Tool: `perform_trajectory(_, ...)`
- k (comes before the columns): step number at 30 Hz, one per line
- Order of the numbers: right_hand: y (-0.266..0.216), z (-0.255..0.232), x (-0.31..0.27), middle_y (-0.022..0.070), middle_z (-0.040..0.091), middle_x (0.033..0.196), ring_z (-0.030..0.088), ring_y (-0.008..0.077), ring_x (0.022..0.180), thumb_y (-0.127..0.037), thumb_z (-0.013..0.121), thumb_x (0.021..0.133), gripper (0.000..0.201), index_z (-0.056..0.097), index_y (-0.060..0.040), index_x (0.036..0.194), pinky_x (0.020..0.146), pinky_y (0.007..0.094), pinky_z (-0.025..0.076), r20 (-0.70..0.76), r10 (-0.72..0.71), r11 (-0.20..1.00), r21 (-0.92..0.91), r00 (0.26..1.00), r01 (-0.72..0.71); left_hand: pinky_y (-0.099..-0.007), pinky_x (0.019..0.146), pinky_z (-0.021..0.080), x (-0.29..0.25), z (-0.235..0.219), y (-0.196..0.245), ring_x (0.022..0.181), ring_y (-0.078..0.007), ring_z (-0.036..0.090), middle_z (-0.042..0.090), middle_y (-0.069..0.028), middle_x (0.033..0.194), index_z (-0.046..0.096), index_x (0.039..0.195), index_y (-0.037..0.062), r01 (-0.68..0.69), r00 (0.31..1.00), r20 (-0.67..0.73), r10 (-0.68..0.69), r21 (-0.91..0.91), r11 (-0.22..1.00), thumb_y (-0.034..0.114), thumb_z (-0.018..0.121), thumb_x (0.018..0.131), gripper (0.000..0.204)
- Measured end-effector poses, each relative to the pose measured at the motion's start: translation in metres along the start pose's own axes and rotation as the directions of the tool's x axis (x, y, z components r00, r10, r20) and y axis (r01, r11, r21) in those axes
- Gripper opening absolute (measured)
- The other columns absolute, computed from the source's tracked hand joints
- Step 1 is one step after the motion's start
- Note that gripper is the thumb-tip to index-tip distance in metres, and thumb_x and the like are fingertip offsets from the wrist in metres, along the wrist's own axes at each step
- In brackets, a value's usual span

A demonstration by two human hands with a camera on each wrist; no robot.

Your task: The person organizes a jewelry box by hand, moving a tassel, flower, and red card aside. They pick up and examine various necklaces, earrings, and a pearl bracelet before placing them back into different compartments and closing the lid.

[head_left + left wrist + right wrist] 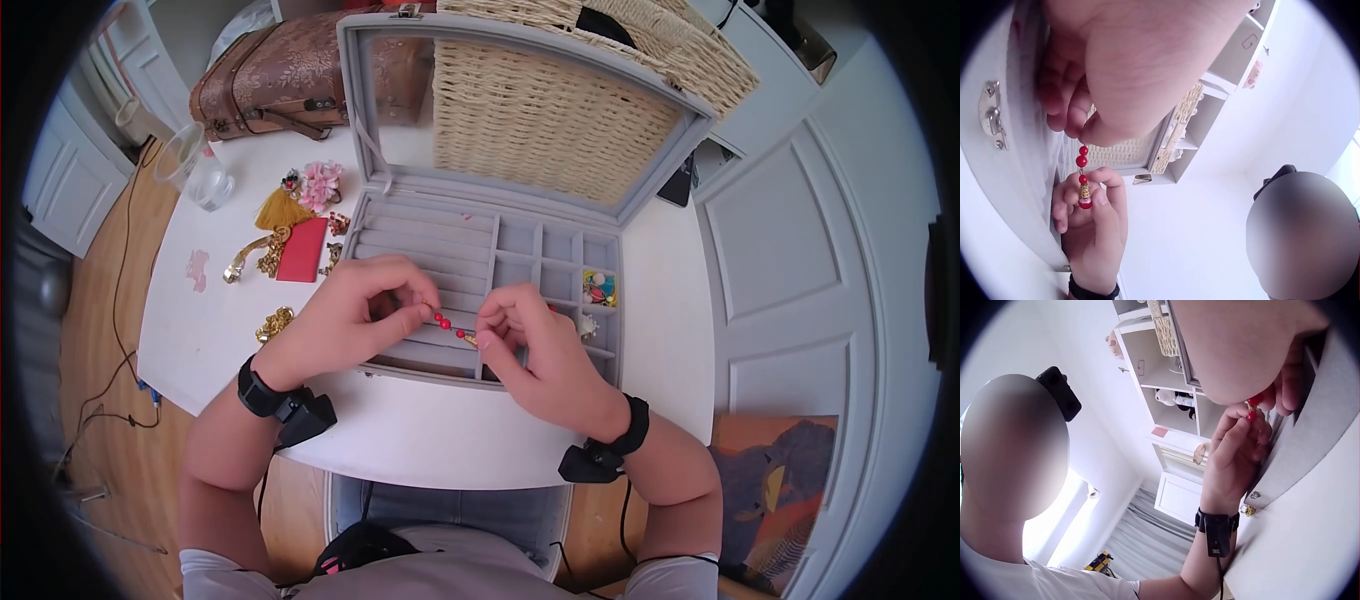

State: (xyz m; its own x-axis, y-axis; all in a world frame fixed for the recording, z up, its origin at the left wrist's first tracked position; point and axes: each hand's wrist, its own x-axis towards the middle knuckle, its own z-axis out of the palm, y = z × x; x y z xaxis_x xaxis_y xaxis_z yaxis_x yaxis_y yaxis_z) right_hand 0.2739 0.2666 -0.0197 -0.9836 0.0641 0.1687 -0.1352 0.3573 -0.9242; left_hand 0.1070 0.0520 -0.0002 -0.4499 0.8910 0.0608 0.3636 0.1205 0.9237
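A short red-beaded drop earring [445, 324] stretches between my two hands over the front of the grey jewelry box [420, 372]. My left hand [345, 315] pinches its upper end between thumb and finger. At the other end, the thumb and fingers of my right hand [540, 355] hold the gold part. In the left wrist view the earring [1082, 160] shows small red beads, a gold openwork cone and a larger red bead at the bottom. Red beads [1252, 415] peek out between the hands in the right wrist view.
The box's glass lid [540, 120] stands raised, with a wicker basket [690, 50] behind. Small trinkets [600, 288] fill some right compartments. Left of the box lie a red packet [302, 250], gold chains [274, 324], a yellow tassel [283, 210] and a pink flower [321, 185].
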Motion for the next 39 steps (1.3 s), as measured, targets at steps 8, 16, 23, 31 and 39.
perform_trajectory(8, -0.007, -0.003, 0.0, 0.0069, 0.064, 0.1, 0.069, 0.0128, 0.077, -0.001, 0.075, 0.1, 0.035, 0.051, -0.003, 0.126, 0.064, 0.0276, 0.054, 0.04, 0.042, 0.999, 0.015, 0.998, -0.042, -0.0259, 0.087, 0.056, -0.002, 0.0, -0.002, 0.096, -0.0091, 0.07, 0.073, -0.0024, 0.109, 0.07, 0.115, 0.0005, 0.122, 0.992, 0.001, -0.127, -0.284, 0.951, 0.0, 0.069, 0.106, 0.009)
perform_trajectory(16, -0.01, -0.003, 0.001, 0.0073, 0.065, 0.1, 0.069, 0.0134, 0.077, 0.0, 0.076, 0.098, 0.039, 0.051, -0.0027, 0.128, 0.065, 0.0286, 0.056, 0.073, 0.0, 0.997, -0.075, 0.997, 0.006, -0.0273, 0.094, 0.055, -0.003, -0.003, -0.005, 0.103, -0.0091, 0.068, 0.071, -0.0014, 0.109, 0.069, 0.114, 0.0017, 0.106, 0.994, 0.035, -0.1, -0.349, 0.931, -0.002, 0.071, 0.104, 0.012)
perform_trajectory(23, -0.009, -0.004, 0.001, 0.0075, 0.067, 0.099, 0.068, 0.0153, 0.077, -0.001, 0.074, 0.099, 0.036, 0.053, -0.002, 0.128, 0.066, 0.0293, 0.056, 0.075, -0.024, 0.996, -0.082, 0.997, 0.03, -0.0274, 0.096, 0.054, -0.001, -0.003, -0.004, 0.103, -0.0084, 0.067, 0.071, -0.0003, 0.109, 0.069, 0.114, 0.0018, 0.116, 0.993, 0.036, -0.111, -0.376, 0.919, -0.001, 0.072, 0.104, 0.011)
perform_trajectory(31, -0.011, -0.005, 0.002, 0.0082, 0.067, 0.1, 0.07, 0.0155, 0.079, -0.002, 0.074, 0.1, 0.034, 0.053, -0.002, 0.127, 0.067, 0.0302, 0.057, 0.087, -0.017, 0.996, -0.091, 0.996, 0.025, -0.027, 0.095, 0.053, -0.003, -0.004, -0.003, 0.104, -0.0078, 0.065, 0.069, 0.0006, 0.109, 0.07, 0.116, 0.0017, 0.139, 0.99, 0.054, -0.128, -0.327, 0.935, -0.001, 0.071, 0.104, 0.012)
perform_trajectory(39, -0.008, -0.003, 0.001, 0.0036, 0.066, 0.099, 0.063, 0.009, 0.076, 0.001, 0.076, 0.097, 0.036, 0.055, -0.0028, 0.127, 0.065, 0.0256, 0.051, 0.065, -0.018, 0.997, -0.072, 0.998, 0.023, -0.0275, 0.095, 0.053, -0.002, -0.003, -0.002, 0.104, -0.0091, 0.065, 0.07, -0.001, 0.111, 0.068, 0.115, 0.0019, 0.126, 0.992, 0.036, -0.121, -0.344, 0.931, -0.001, 0.07, 0.105, 0.011)
